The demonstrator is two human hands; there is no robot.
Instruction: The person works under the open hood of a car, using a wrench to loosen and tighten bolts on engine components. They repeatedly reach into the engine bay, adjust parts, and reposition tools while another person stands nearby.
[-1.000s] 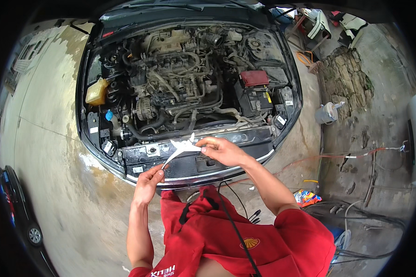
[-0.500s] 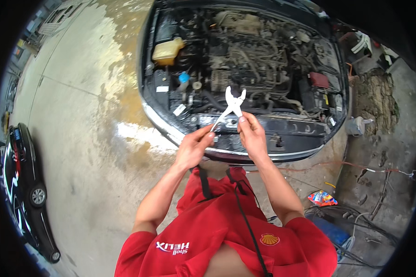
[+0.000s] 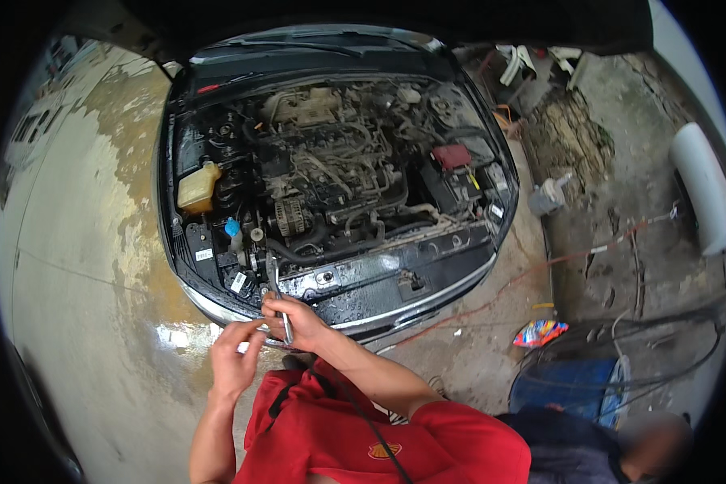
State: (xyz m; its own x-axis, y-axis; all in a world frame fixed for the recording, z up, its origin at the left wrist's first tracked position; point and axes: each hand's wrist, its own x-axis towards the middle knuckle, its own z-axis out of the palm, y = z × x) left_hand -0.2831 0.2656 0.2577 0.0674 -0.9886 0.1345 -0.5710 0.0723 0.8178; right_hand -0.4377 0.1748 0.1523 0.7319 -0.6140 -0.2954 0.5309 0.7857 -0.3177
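A pair of metal slip-joint pliers (image 3: pixel 287 328) is in my right hand (image 3: pixel 300 322), with the fingers wrapped round the handles. Its jaw end points away from me over the front edge of the engine bay. Close beside it on the left is my left hand (image 3: pixel 232 361), fingers curved and apart from the thumb, holding nothing that I can see. Both hands are above the front of a dark car, whose hood is raised and whose dusty engine (image 3: pixel 331 165) is exposed. Ahead of my hands is a blue reservoir cap (image 3: pixel 232 227).
At the bay's left is a yellowed tank (image 3: pixel 198 189); a red-topped battery (image 3: pixel 452 156) sits on the right. A person in dark clothes (image 3: pixel 561 444) is close at my right, near a blue drum (image 3: pixel 563 390) and coiled black cables (image 3: pixel 661 367). An orange hose (image 3: pixel 569 256) crosses the floor.
Both hands held the pliers' spread handles before; now only the right does, and the handles are together. My hands have come lower and left. The view has shifted, showing more of the car.
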